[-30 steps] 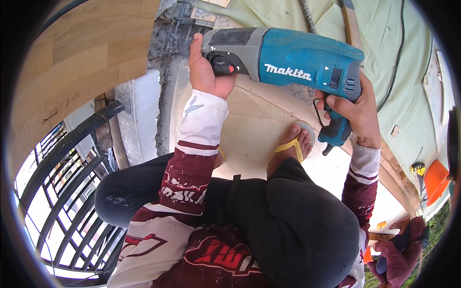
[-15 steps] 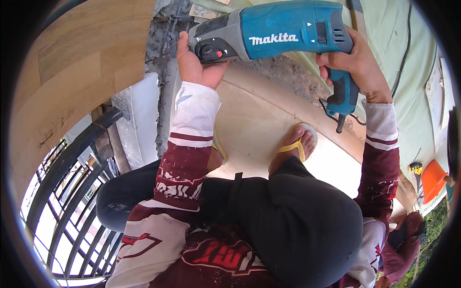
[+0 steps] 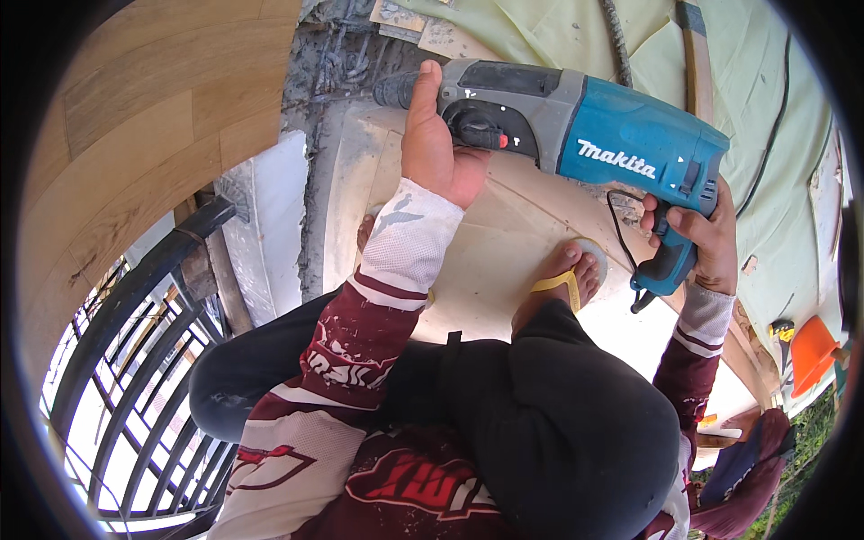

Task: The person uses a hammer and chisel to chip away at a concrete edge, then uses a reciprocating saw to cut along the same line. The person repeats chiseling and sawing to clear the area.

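A teal and grey rotary hammer drill (image 3: 594, 126) is held up across my front, its dark chuck pointing left and its rear end lower on the right. My left hand (image 3: 436, 148) cups the grey front housing near the mode knob, thumb up along the side; the other fingers are hidden behind the tool. At the rear, my right hand (image 3: 706, 234) is wrapped round the pistol grip. No bit can be made out clearly in the chuck. A black cord (image 3: 623, 229) hangs by the handle.
Wood-look planks (image 3: 162, 117) lie on the left above a black metal railing (image 3: 148, 270). Broken concrete (image 3: 328, 54) shows beyond the chuck. Pale green sheeting (image 3: 765, 171) spreads on the right, with a long bar (image 3: 697, 63) and an orange object (image 3: 813, 355). My sandaled foot (image 3: 571, 274) rests below the drill.
Both hands have brought the drill to the right and closer to me. Its rear end has tipped lower, and the chuck now shows past my left thumb.
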Demonstrator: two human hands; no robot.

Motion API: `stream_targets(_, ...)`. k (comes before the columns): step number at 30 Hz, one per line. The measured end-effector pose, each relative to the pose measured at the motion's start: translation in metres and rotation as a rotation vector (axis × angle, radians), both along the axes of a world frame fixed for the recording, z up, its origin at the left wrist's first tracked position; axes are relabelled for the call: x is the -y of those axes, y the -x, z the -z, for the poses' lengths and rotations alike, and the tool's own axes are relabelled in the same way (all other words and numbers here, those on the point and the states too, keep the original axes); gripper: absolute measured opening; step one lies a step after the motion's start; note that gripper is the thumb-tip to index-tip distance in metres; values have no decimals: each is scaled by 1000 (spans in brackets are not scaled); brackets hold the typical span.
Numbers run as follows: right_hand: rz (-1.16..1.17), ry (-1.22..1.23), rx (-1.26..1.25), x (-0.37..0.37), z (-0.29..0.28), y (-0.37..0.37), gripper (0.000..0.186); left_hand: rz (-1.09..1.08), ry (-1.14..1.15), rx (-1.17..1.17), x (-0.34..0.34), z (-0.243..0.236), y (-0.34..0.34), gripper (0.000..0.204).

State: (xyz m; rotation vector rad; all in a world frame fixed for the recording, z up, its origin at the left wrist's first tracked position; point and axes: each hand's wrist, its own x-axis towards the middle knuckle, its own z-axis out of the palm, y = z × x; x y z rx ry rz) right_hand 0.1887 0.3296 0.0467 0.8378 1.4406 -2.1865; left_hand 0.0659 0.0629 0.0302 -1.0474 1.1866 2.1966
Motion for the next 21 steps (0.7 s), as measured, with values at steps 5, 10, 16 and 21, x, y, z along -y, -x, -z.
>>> stream_targets(5,-5,63,-19,14,9,9,50,21,50,4,14,0,11,43)
stream_targets(10,-49,81,-35,10,12,24,49,17,62,1,15,7,16,54)
stream_targets(16,-158,109,-81,8,22,48,46,-99,39,66,25,13,22,46)
stream_targets(21,-75,118,-29,16,24,32,50,-35,-19,62,31,9,18,47)
